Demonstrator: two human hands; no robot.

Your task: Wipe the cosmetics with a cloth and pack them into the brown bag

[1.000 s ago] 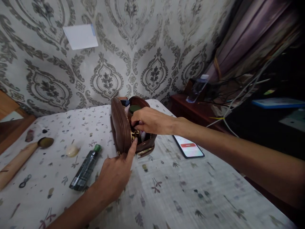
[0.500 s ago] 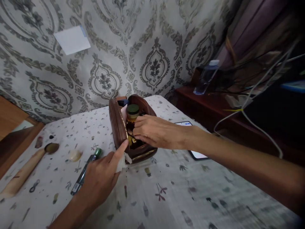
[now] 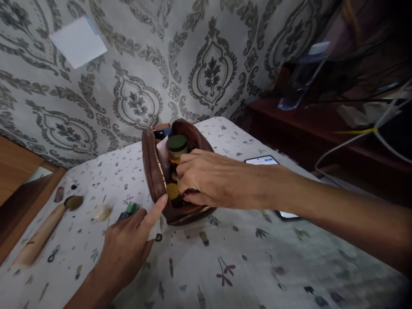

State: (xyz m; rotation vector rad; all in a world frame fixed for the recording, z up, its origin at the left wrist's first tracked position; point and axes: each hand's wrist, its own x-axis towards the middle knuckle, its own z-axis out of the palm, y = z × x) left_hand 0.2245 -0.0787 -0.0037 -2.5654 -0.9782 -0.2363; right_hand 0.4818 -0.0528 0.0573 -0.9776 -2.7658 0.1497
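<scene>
A brown leather toiletry bag (image 3: 149, 169) stands unzipped on the patterned sheet. My right hand (image 3: 209, 178) reaches into it with fingers curled; whatever they grip is hidden. Beside those fingers, inside the bag, are a jar with a dark green lid (image 3: 177, 143), a yellow round cap (image 3: 173, 190) and a pale pink packet (image 3: 163, 150). My left hand (image 3: 128, 244) touches the bag's near-left rim with its index fingertip. A crumpled white tissue (image 3: 155, 231) sticks out between its index finger and thumb. Partly behind this hand lies a green-capped tube (image 3: 131, 208).
To the left lie a makeup brush (image 3: 45, 231) and a small round cream-coloured item (image 3: 102, 212). A phone (image 3: 262, 160) lies partly beneath my right forearm. On the dark red table at right stand a clear bottle (image 3: 301, 79) and loose white cables (image 3: 334, 148).
My view has shifted and moved closer. My right hand has shifted within the bag, uncovering more of the yellow cap. My left index finger stays at the rim.
</scene>
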